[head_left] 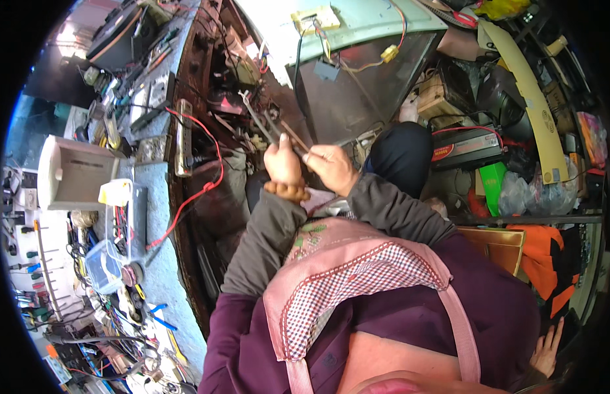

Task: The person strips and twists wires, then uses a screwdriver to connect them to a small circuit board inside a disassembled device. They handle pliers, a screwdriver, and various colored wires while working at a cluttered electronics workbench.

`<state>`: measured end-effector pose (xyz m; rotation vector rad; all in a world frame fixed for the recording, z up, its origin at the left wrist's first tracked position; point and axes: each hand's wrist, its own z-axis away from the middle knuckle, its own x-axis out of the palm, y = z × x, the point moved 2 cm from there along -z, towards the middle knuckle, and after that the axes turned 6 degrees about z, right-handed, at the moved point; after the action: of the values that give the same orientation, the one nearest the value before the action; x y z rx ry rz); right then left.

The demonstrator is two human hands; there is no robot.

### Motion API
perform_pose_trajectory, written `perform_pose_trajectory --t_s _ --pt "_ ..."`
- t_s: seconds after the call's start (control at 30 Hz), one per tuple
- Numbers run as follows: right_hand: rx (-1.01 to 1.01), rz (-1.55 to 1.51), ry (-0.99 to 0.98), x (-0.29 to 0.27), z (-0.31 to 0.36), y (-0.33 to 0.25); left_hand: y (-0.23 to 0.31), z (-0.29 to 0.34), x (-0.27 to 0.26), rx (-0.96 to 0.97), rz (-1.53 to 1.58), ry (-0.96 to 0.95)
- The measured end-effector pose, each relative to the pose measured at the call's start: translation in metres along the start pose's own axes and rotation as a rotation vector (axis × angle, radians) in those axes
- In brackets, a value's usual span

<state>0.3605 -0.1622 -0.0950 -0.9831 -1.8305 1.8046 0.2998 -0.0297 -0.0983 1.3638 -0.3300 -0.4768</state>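
Observation:
My left hand (283, 163), with a beaded bracelet at the wrist, is closed around a long grey metal tool (257, 119) with a pale forked tip, like an open-end wrench. Close beside it, my right hand (332, 169) pinches a thin brown rod (294, 136) that slants up and to the left. Both hands are held together above my lap, over the pink apron (357, 276). Another slim grey piece shows between the tool and the rod; which hand grips it I cannot tell.
The blue workbench (161, 226) on the left carries tools, a clear plastic box (129, 217) and a red cable (219, 157). Ahead stands a pale panel (377, 16) with wires. Boxes and a black-and-red device (468, 147) crowd the right. Another person's hand (546, 349) shows at lower right.

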Motion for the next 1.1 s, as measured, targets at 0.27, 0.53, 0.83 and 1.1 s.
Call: perform_pose_trajectory --t_s 0.27,0.53,0.83,1.1 --pt "0.101 -0.061 -0.157 -0.033 0.067 -0.031 -0.239 -0.187 -0.059 0.221 1.295 -1.194" --pt "-0.195 -0.819 0.091 -0.129 0.141 -0.087 -0.181 -0.277 -0.088 0.273 1.297 -1.739" --pt "-0.208 -0.788 0.203 -0.163 0.111 -0.093 -0.158 -0.249 -0.058 -0.151 -0.229 -0.189" --pt "-0.068 -0.694 -0.045 -0.133 0.028 -0.092 -0.045 -0.042 -0.034 0.219 -0.703 -0.142"
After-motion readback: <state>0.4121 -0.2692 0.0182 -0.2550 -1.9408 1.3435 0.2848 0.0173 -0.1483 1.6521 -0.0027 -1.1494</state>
